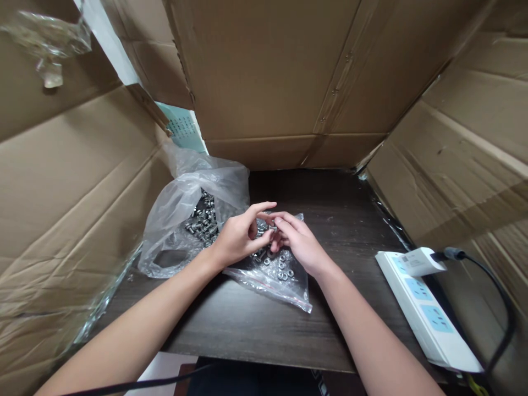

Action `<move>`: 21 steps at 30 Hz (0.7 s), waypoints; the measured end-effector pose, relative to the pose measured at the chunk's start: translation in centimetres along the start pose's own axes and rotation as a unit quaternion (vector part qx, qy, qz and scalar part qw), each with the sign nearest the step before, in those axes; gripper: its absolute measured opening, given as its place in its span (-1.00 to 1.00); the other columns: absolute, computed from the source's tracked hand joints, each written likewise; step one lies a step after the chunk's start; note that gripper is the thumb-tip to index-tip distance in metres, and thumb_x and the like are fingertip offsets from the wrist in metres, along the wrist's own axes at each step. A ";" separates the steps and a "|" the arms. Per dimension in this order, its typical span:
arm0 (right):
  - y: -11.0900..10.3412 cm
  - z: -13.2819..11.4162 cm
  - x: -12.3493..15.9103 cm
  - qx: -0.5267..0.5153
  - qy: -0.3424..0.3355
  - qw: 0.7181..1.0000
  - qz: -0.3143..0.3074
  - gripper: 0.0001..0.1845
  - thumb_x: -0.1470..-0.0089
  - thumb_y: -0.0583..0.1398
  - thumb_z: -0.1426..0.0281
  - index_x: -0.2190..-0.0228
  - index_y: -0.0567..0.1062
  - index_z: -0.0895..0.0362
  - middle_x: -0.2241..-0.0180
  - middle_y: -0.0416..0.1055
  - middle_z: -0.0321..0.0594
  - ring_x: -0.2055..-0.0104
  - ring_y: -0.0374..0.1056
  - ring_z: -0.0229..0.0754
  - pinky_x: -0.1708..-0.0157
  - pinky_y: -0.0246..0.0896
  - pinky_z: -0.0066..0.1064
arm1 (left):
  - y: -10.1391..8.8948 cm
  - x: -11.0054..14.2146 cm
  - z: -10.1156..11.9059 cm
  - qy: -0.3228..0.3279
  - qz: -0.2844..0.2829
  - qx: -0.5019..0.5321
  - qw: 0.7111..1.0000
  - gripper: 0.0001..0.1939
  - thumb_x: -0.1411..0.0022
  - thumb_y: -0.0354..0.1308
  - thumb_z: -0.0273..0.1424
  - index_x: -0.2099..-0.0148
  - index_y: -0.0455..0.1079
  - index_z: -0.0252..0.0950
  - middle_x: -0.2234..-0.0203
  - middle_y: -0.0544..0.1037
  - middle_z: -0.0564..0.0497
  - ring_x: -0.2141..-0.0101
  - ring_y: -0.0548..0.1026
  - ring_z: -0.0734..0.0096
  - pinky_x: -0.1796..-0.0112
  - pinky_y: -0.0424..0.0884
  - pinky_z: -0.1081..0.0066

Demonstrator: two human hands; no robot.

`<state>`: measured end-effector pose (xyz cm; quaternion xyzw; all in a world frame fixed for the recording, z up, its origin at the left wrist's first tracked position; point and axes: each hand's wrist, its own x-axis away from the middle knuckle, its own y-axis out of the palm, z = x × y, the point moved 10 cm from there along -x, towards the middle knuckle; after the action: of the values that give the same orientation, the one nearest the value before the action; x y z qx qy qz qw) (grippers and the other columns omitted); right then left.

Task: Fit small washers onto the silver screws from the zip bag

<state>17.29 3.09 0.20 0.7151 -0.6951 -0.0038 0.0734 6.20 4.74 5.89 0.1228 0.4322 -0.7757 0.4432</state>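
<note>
My left hand [239, 234] and my right hand [300, 243] meet fingertip to fingertip above a clear zip bag. Between them is a small metal bolt [273, 227], pinched by the right thumb and fingers. The left thumb and a finger close on its near end, with the left index finger stretched out above. Whether a nut sits on the bolt is too small to tell. On the flat zip bag [268, 280] lie several loose nuts [282, 267], and more metal pieces are partly hidden beneath my hands.
Left of my hands, a crumpled plastic bag [165, 220] stands open, with many bolts [204, 223] in it. A white power strip [429, 313] with a plugged adapter [423, 261] and black cable lies at right. Cardboard walls [268, 71] enclose the dark table [330, 203].
</note>
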 end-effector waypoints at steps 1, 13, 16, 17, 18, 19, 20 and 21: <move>-0.1 -0.1 0.0 -0.007 -0.003 1.000 0.004 -0.67 -0.13 0.25 0.14 0.15 0.49 0.09 0.37 0.46 -0.28 0.44 0.41 -0.24 0.46 0.34 -0.38 | 0.0 0.0 0.0 0.002 0.001 0.003 1.000 -0.44 -0.26 0.20 -0.46 -0.28 0.22 -0.29 0.22 0.63 -0.01 0.63 0.29 0.69 0.50 0.34 0.62; -0.2 -0.1 0.0 -0.103 0.008 0.995 0.004 -0.67 0.01 0.39 0.19 0.24 0.58 0.13 0.29 0.56 -0.19 0.31 0.50 -0.19 0.34 0.45 -0.36 | 0.0 0.3 0.1 0.016 0.007 -0.006 1.000 -0.46 -0.26 0.20 -0.48 -0.27 0.24 -0.27 0.19 0.63 -0.02 0.62 0.31 0.71 0.49 0.35 0.64; 0.1 -0.4 0.1 -0.112 0.004 0.994 -0.015 -0.63 0.09 0.45 0.28 0.20 0.62 0.13 0.18 0.58 -0.15 0.21 0.51 -0.19 0.23 0.46 -0.37 | -0.1 0.2 0.1 0.012 0.010 -0.011 1.000 -0.46 -0.25 0.21 -0.49 -0.26 0.25 -0.27 0.17 0.63 -0.03 0.62 0.31 0.71 0.49 0.36 0.63; 0.2 -0.2 0.1 -0.106 0.010 0.994 -0.018 -0.64 0.07 0.44 0.27 0.21 0.62 0.14 0.22 0.59 -0.14 0.25 0.51 -0.20 0.24 0.46 -0.37 | 0.0 0.2 0.2 0.015 0.009 -0.010 1.000 -0.46 -0.25 0.21 -0.49 -0.26 0.25 -0.27 0.18 0.63 -0.02 0.62 0.30 0.71 0.49 0.36 0.63; 0.3 0.0 0.0 -0.096 0.018 0.995 -0.018 -0.66 0.03 0.42 0.23 0.23 0.63 0.16 0.28 0.60 -0.13 0.30 0.51 -0.20 0.26 0.46 -0.36 | 0.0 0.2 0.3 0.020 0.006 -0.008 1.000 -0.46 -0.25 0.20 -0.49 -0.26 0.24 -0.27 0.19 0.63 -0.02 0.62 0.30 0.71 0.49 0.35 0.64; 0.3 0.3 0.0 -0.087 0.029 0.996 -0.016 -0.67 -0.01 0.39 0.19 0.27 0.63 0.18 0.36 0.59 -0.13 0.36 0.50 -0.20 0.30 0.45 -0.35 | 0.0 0.2 0.4 0.026 0.005 -0.006 1.000 -0.47 -0.26 0.19 -0.50 -0.26 0.23 -0.28 0.20 0.63 0.00 0.62 0.30 0.71 0.50 0.35 0.64; 0.2 0.6 0.0 -0.080 0.039 0.996 -0.012 -0.66 -0.05 0.36 0.14 0.31 0.62 0.19 0.43 0.57 -0.13 0.42 0.49 -0.20 0.34 0.45 -0.34 | 0.0 0.1 0.5 0.030 0.003 -0.003 1.000 -0.47 -0.26 0.19 -0.50 -0.26 0.23 -0.28 0.21 0.62 0.01 0.62 0.29 0.72 0.50 0.34 0.65; 0.1 0.8 -0.1 -0.078 0.045 0.996 -0.005 -0.64 -0.06 0.34 0.12 0.34 0.62 0.19 0.47 0.55 -0.14 0.44 0.49 -0.20 0.37 0.44 -0.34 | 0.0 0.1 0.6 0.033 0.003 -0.002 0.999 -0.47 -0.27 0.19 -0.51 -0.26 0.23 -0.28 0.22 0.62 0.01 0.62 0.30 0.72 0.50 0.34 0.65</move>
<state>17.10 3.09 -0.59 0.7099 -0.6853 -0.0263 0.1607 6.24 4.22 6.14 0.1489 0.4477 -0.7691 0.4311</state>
